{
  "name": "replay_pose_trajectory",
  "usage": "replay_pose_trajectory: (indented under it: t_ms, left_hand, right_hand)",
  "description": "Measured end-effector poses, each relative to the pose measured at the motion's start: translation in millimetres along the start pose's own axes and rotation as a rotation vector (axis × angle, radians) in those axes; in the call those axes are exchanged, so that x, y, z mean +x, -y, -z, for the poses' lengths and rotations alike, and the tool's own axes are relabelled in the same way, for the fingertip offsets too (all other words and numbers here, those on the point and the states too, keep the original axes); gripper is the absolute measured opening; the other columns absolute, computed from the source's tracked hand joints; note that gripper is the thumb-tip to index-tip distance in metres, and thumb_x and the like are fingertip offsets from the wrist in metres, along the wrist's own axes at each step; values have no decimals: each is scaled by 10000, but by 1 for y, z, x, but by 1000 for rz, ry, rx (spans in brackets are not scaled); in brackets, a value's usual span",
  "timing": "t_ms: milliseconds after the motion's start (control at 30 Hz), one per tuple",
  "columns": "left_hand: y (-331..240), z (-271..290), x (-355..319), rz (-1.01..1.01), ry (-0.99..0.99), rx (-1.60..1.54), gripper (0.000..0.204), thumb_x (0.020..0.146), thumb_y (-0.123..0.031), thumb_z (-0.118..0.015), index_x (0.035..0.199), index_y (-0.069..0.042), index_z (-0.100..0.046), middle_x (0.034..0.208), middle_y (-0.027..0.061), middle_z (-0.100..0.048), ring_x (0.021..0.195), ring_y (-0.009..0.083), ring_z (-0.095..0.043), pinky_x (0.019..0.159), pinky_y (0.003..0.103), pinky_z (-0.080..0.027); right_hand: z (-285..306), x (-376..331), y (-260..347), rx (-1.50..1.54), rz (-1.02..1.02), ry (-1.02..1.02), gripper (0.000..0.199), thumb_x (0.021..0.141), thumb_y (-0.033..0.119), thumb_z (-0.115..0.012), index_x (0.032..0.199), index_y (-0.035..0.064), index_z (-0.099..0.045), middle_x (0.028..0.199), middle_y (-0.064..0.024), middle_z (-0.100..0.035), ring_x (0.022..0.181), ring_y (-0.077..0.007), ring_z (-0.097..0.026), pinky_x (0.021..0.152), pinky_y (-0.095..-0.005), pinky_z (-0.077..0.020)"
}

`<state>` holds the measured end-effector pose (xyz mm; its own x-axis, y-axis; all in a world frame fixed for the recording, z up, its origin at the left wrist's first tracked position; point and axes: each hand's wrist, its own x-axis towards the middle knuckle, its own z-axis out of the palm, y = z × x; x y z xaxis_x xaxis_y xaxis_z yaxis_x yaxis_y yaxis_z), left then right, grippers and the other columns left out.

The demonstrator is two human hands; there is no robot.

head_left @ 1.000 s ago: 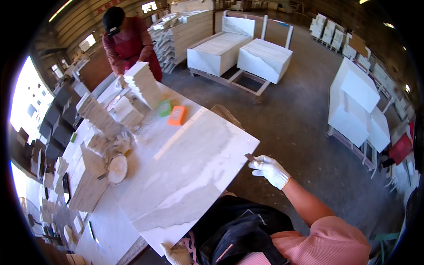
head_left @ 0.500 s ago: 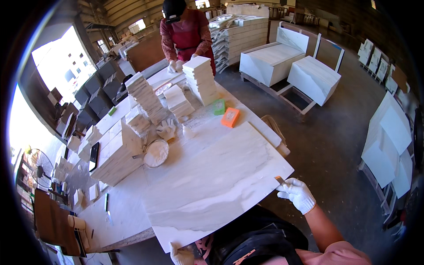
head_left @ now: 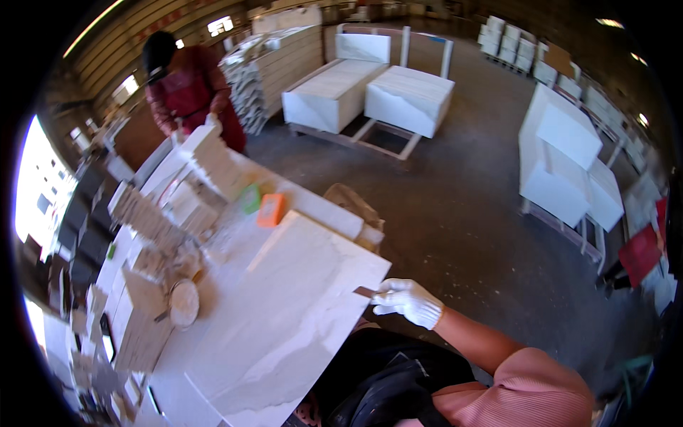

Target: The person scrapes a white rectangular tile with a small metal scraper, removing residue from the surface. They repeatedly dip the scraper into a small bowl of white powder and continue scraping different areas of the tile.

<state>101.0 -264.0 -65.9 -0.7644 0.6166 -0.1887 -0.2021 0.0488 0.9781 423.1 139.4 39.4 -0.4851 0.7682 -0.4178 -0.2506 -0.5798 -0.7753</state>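
My right hand [head_left: 405,302], in a white knit glove, grips a small flat scraper [head_left: 364,292]. Its brownish blade reaches over the right edge of a large white marble slab [head_left: 306,306] with grey veins. The slab lies flat on the worktable, its near edge close to my body. My left hand is out of view. Farther left stands a round bowl of white paste [head_left: 184,302] with a flat tool at its rim. An orange block [head_left: 271,210] and a green block [head_left: 249,198] sit beyond the slab's far edge.
Stacks of cut marble pieces [head_left: 213,160] crowd the table's far side. A larger marble stack [head_left: 146,320] with a phone [head_left: 107,336] beside it stands left. Across the table, a person in a red apron [head_left: 188,99] works. Pallets of marble slabs [head_left: 409,99] stand on the floor.
The view has swung right, shifting the table leftward in the picture. My left hand, earlier at the slab's near corner, has left view. My right hand still grips the scraper at the slab's edge.
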Motion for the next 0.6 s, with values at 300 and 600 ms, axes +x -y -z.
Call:
replay_pose_trajectory:
  t_ms: [300,600]
  left_hand:
    - [-75,-80,1,158,-315,-318,494,1026,-268,-440,1454,-24,-416,1493,99,-455,1373,236,-409,1190,397,-268]
    - [-50,-20,-4,345,121,-522,616,995,-510,-492,1399,-46,-488,1450,124,-496,1279,286,-479,1113,471,-337]
  right_hand:
    - [1,1,7,-4,-40,41,122,940,75,-670,1023,-14,-660,960,-69,-685,881,-169,-674,791,-288,-564]
    - [17,16,7,-324,70,110,274,919,162,-703,1137,-4,-691,986,-73,-704,872,-161,-689,772,-273,-545]
